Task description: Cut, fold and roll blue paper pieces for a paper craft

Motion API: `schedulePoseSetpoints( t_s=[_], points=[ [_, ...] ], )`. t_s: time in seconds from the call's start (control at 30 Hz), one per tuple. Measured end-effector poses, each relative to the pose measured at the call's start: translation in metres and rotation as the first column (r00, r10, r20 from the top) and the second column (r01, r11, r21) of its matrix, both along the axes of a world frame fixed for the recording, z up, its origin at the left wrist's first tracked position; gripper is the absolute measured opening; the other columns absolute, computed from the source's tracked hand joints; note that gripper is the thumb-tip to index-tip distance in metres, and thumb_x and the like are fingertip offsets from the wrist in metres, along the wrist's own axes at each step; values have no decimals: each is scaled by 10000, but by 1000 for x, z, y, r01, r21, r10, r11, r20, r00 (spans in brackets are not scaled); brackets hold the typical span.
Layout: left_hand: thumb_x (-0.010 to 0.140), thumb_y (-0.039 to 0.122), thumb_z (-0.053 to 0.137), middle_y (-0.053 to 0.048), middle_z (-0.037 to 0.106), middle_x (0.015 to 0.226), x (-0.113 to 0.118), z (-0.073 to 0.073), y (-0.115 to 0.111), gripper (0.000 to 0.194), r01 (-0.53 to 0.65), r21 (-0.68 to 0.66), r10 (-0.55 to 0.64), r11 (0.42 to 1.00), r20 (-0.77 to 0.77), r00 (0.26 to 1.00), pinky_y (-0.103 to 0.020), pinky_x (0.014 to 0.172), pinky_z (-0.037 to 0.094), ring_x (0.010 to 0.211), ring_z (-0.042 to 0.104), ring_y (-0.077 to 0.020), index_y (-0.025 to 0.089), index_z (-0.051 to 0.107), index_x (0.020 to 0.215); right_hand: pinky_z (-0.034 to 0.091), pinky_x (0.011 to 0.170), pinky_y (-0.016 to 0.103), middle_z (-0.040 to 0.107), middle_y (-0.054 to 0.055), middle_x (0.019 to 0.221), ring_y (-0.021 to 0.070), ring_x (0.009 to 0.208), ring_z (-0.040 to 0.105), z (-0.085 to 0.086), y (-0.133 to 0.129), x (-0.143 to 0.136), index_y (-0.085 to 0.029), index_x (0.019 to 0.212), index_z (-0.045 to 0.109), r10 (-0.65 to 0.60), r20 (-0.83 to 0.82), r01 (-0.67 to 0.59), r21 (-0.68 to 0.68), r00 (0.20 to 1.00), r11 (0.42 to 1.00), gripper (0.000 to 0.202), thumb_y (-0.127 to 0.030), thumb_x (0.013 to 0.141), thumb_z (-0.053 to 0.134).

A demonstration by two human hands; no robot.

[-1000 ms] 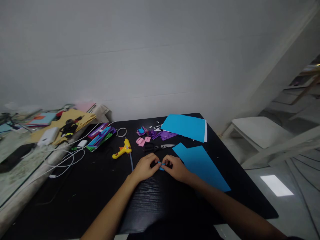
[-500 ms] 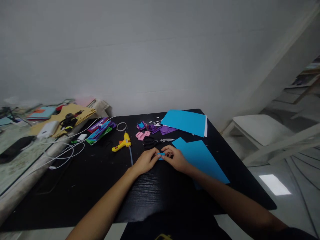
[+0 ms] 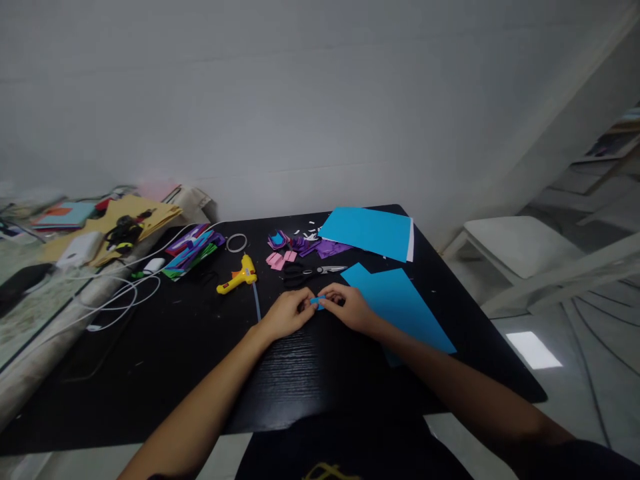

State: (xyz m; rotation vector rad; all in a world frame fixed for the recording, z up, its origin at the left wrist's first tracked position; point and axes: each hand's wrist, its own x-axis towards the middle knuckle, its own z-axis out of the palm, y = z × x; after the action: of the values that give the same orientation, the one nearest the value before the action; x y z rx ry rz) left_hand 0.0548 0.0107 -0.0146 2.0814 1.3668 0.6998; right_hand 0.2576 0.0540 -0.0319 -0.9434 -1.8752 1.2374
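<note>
A small blue paper piece (image 3: 318, 303) is held between my two hands, above the black table (image 3: 290, 393). My left hand (image 3: 289, 313) pinches its left end, and my right hand (image 3: 350, 308) pinches the right end. Just beyond my fingers lie black-handled scissors (image 3: 310, 271), their blades pointing right. Blue sheets (image 3: 400, 303) are partly under my right forearm. Pink paper pieces (image 3: 281, 259) and purple paper pieces (image 3: 333, 249) rest behind the scissors.
A yellow glue gun (image 3: 240, 275) lies to the left of the scissors, near a grey ring (image 3: 237, 243). Farther left are a stack of coloured paper (image 3: 195, 252) and white cables (image 3: 135, 293). A large blue sheet (image 3: 370, 230) lies at the back right; a white chair (image 3: 505, 243) stands beyond.
The view has shifted slightly, so the table contents appear a little higher and farther left. My fingers have closed in around the blue piece, and less of it shows.
</note>
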Motion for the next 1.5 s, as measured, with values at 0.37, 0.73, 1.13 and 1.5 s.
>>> schedulePoseSetpoints(
  t_s=[0.37, 0.73, 1.13, 1.5],
  points=[
    [844, 207, 569, 53, 500, 619, 2, -1, -2, 82, -21, 2, 20, 1000, 74, 997, -226, 579, 351, 576, 471, -109, 185, 583, 766, 523, 732, 313, 720, 39, 809, 191, 780, 665, -5, 8, 1, -177, 826, 691, 3, -84, -7, -48, 996, 999, 194, -370, 840, 673],
    [878, 243, 561, 53, 499, 620, 1, 0, -2, 123, -41, -29, 43, 999, 68, 997, -231, 574, 334, 582, 464, -116, 186, 573, 770, 529, 587, 289, 648, 22, 726, 161, 639, 634, -12, 15, -1, -184, 861, 607, -126, -212, 73, -240, 969, 968, 311, -487, 834, 667],
    [928, 240, 525, 50, 497, 648, 1, 4, -3, 141, 7, 3, -7, 1000, 12, 1000, -233, 591, 339, 590, 475, -112, 180, 598, 823, 469, 619, 257, 687, 22, 745, 146, 660, 609, 1, 0, 1, -167, 848, 703, 4, -24, -4, -39, 1000, 999, 210, -360, 885, 629],
    [955, 277, 529, 47, 512, 663, 2, 4, -4, 172, 9, 7, -9, 1000, 12, 1000, -224, 591, 345, 594, 488, -107, 177, 583, 825, 505, 634, 283, 657, 14, 730, 160, 676, 614, -3, 7, -1, -182, 801, 669, -19, -155, -11, -190, 988, 982, 203, -380, 791, 714]
  ],
)
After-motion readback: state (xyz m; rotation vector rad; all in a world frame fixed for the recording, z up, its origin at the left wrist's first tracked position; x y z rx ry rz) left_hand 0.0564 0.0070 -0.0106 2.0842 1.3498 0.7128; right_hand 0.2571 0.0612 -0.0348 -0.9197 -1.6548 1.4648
